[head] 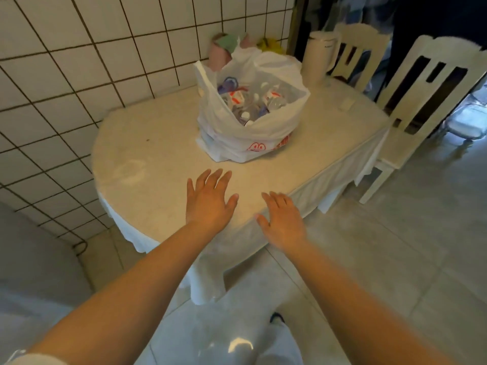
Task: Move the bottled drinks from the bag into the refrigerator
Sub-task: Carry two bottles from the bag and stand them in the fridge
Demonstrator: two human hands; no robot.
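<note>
Bag: white plastic bag (pixel 247 133) with red print low on its front, mouth open, standing on the far half of the table.
Bottles: clear bottles (pixel 266 101) with white caps and red-and-white labels lie inside the bag; the blur hides how many, perhaps five or six.
Left hand (pixel 208 198): fingers straight and spread, holding nothing, over the table short of the bag.
Right hand (pixel 283 219): the same, over the near edge.
Table (pixel 147 164): round, pale, white cloth.
Room: white tiled wall (pixel 79 61), pale chairs (pixel 421 88), white jug (pixel 317 56).

Bag (pixel 247 133) on tabletop (pixel 158 154), bottles (pixel 253 106) inside. Jug (pixel 317 56) behind-right of bag, chairs (pixel 421 101) at right. Both hands (pixel 208 201) over near edge, before bag.
</note>
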